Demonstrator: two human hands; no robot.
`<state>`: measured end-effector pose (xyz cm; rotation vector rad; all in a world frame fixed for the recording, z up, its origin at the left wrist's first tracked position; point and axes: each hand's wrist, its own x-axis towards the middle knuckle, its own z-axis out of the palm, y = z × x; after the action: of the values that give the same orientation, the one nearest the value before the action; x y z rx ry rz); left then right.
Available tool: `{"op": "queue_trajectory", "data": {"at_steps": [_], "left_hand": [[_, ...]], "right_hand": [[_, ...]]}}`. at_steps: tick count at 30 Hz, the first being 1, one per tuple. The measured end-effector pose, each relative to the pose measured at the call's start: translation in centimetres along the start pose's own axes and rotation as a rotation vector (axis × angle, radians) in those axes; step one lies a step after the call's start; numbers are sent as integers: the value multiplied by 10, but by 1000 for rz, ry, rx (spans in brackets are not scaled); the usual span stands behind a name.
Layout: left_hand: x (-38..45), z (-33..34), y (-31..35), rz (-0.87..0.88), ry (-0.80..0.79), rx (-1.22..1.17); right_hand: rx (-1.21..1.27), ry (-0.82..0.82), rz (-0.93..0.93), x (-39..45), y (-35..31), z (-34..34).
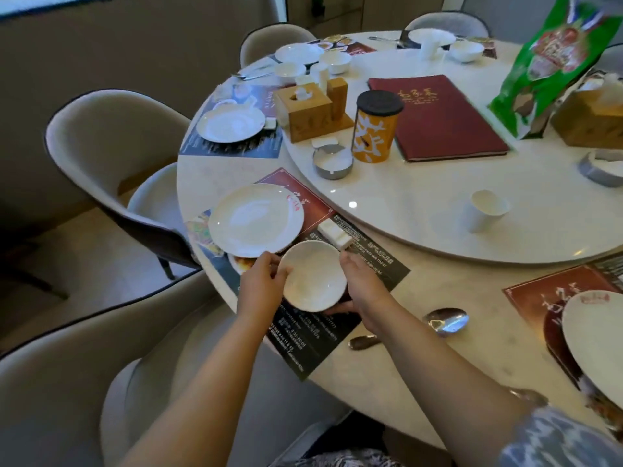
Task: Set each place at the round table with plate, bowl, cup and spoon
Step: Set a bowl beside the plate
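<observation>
Your two forearms reach forward from the bottom edge, and both hands meet on a small white bowl (314,276). Your left hand (261,281) grips the bowl's left rim, with the thumb over the edge. Your right hand (362,284) cups its right side, with fingers tucked beneath. The bowl is empty and sits over a dark printed placemat (332,328) at the near edge of the round desk (438,298); whether it touches the mat, you cannot tell.

Taking the bowl as the landmark: a large white plate (255,220) lies just beyond it to the left, almost touching its rim. A small white block-shaped rest (335,234) sits just beyond it to the right. A metal spoon (445,321) lies well to the right on the bare desk, bowl end facing away from you. Farther right, a second plate (593,335) rests on a red placemat. Beyond the bowl, on the raised turntable (421,214), stands a white paper cup (483,210), with a red menu (438,116) and an orange canister (373,128) farther back.
</observation>
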<state>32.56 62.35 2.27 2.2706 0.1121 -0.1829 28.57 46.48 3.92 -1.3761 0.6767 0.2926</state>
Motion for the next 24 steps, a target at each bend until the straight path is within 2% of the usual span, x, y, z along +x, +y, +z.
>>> {"op": "queue_trajectory", "data": {"at_steps": [6,20,24], "left_hand": [[0,-12,-20,-82,-1,17],[-9,-6,-8,5,-61,48],[-12,-1,-6,35,16,75]], "right_hand": [[-2,77,63,2,16,20],[-22,143,26,4,11,9],[-79,134,26,4,8,-1]]}}
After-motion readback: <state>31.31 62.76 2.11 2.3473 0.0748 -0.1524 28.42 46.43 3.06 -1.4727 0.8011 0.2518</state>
